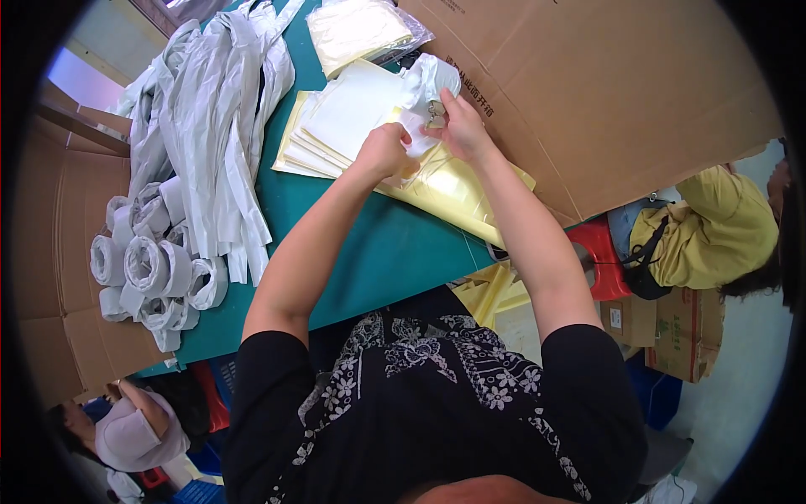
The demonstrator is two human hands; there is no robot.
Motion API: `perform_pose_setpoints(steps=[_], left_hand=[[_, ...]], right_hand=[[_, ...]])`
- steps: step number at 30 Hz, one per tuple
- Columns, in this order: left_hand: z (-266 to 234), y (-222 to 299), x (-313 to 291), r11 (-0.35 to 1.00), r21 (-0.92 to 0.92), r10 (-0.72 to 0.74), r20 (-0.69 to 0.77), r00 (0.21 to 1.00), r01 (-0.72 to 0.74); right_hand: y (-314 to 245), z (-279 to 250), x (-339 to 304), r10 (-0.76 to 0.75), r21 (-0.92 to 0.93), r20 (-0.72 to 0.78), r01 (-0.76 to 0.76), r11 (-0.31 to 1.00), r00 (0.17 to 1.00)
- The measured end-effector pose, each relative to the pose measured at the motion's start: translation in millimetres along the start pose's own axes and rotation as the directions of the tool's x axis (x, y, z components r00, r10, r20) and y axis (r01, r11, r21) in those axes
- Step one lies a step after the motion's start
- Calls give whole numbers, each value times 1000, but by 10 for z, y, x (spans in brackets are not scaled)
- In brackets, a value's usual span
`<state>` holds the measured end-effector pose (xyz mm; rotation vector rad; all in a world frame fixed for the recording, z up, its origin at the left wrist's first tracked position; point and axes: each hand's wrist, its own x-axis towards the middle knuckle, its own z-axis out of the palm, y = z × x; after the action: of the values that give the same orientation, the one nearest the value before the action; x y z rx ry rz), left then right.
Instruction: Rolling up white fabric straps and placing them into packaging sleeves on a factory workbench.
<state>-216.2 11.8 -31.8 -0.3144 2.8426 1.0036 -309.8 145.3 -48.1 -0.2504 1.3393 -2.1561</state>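
Note:
Over the yellow sheet on the table, my two hands work close together. My left hand (388, 153) is closed, its fingertips pinched at the edge of a pale, thin piece; what exactly lies between them is hidden. My right hand (462, 128) curls its thumb and fingers around a small shiny, brownish-grey piece (435, 114) whose kind I cannot make out. Right above it, touching or nearly touching the fingertips, sits a white coiled strip (432, 77). Beneath the hands lies a glossy yellow sheet (445, 181), with a fanned stack of white sheets (344, 109) to its left.
Long white strips (206, 118) drape over the green table (369, 260) at left, with several white coils (147, 265) piled nearer. Cardboard walls (604, 92) rise at right and left. A wrapped pale stack (357, 34) lies at the back. Other people sit on both sides.

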Motion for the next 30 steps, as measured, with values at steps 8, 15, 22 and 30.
perform_pose_setpoints(steps=[8,15,22,30], left_hand=[[-304,-161,-87,975,-197,-70,183,981,106],[-556,-268,-304,916,-364,-101,197,975,168],[-608,-293,-517,651,-725,170,-150,974,-225],[-1297,-1217,-1568,-403,-762,217,-617,756,-507]], right_hand=[[127,-112,1,22,-5,92,-21,1000,996],[269,-102,-60,-68,-81,52,72,994,996],[404,-110,-41,-215,-482,162,267,835,963],[398,91,-189,-414,-752,377,535,386,828]])
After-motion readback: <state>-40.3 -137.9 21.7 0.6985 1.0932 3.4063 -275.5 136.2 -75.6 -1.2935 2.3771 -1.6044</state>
